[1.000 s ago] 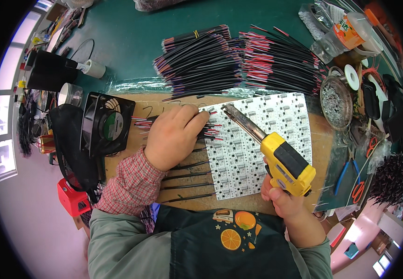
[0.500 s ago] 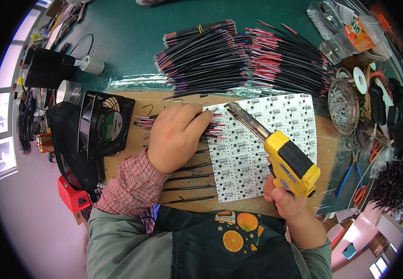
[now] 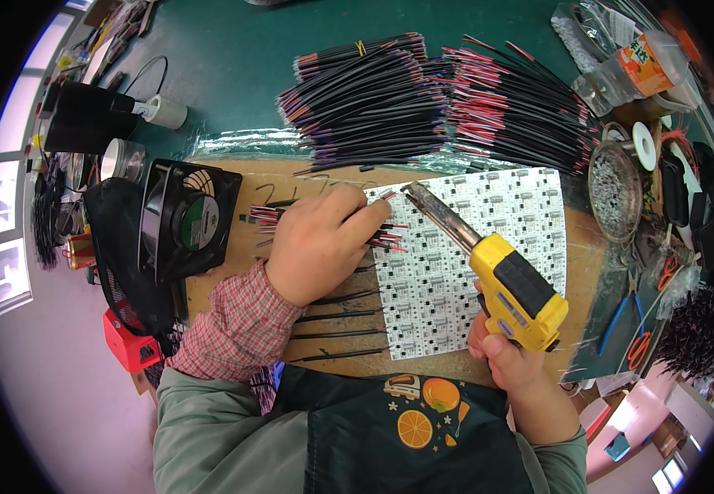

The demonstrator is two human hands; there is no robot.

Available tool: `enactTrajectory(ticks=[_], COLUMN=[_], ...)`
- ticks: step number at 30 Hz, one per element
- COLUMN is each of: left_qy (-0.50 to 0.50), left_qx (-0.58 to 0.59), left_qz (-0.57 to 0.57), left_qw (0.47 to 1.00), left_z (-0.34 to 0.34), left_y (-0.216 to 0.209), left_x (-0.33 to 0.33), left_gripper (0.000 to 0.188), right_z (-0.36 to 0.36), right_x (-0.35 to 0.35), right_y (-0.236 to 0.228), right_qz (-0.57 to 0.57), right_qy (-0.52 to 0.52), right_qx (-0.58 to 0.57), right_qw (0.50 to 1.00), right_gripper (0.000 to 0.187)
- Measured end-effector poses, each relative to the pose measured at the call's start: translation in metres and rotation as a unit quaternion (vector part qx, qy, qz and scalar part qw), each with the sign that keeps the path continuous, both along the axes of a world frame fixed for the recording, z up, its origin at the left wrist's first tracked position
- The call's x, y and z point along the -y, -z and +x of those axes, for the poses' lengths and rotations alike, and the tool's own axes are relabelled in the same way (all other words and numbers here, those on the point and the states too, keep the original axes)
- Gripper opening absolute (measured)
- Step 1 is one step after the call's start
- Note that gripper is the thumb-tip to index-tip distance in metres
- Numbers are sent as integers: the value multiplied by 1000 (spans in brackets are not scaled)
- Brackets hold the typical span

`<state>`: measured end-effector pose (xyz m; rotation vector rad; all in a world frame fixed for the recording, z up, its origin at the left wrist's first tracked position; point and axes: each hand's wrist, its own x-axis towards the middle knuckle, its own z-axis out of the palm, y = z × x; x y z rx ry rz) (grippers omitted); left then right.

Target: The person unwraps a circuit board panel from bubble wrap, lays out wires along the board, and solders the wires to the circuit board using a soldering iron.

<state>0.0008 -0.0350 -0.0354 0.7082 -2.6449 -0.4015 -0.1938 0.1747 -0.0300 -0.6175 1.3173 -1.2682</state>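
My left hand (image 3: 322, 245) is closed over a bundle of short black cables (image 3: 268, 216), whose red and white wire ends stick out on both sides of it. Under the right-hand ends lies a white sheet of small printed circuit boards (image 3: 427, 296). Several single black cables (image 3: 336, 335) lie in a row along the sheet's left edge. My right hand (image 3: 501, 352) grips a yellow and black soldering gun (image 3: 522, 292) by its handle. Its metal tip points up and left over the top of the sheet, near the cable ends but apart from them.
Black cables with purple ends (image 3: 365, 107) and cables with red ends (image 3: 513, 107) lie piled at the back. A black fan (image 3: 188, 218) stands on the left of the brown work board (image 3: 233, 284). On the right are a round metal dish (image 3: 615, 193), blue-handled pliers (image 3: 620, 317) and orange-handled scissors (image 3: 639, 350).
The left hand has moved slightly to the right with its cable bundle. The soldering gun stays nearly in place; the whole view has shifted a little.
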Motion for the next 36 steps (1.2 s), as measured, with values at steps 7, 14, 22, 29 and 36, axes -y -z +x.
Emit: enactTrajectory(ticks=[7,14,22,29,36], left_qy=[18,22,20,12,5], left_qx=[-38,-39,-42,-35,-44], left_qz=[-39,-30,-29,-26,-15], left_qw=[998,999,998,999,999], left_z=[-1,-1,-1,-2,-2], left_y=[4,6,6,7,6], left_x=[5,5,4,3,1], left_gripper=[29,31,31,33,37], right_z=[1,2,2,2,2], right_x=[2,3,3,3,3], right_y=[1,0,0,0,1], right_qz=[-17,-13,-8,0,-4], right_qy=[23,7,15,-4,-4], right_qx=[-16,-27,-27,-37,-45], right_qw=[999,1000,999,999,999], right_gripper=[73,73,65,61,58])
